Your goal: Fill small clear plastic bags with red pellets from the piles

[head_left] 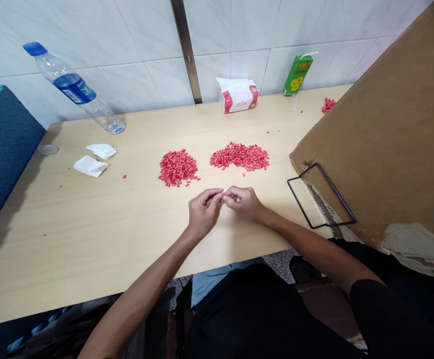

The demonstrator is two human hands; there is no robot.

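My left hand (203,210) and my right hand (244,202) meet fingertip to fingertip over the light wooden table (89,224), both closed in a pinch. Something tiny is pinched between them; I cannot make out what it is. Just beyond the hands lie two heaps of small red pieces: a compact left pile (177,167) and a wider right pile (240,156). Neither hand touches the piles.
A big cardboard sheet (388,139) with a black wire frame (319,197) leans at the right. A water bottle (74,89), tissue pack (238,94), green juice carton (298,75), folded tissues (95,159) and a third small red heap (328,104) lie around. Stray red bits dot the table.
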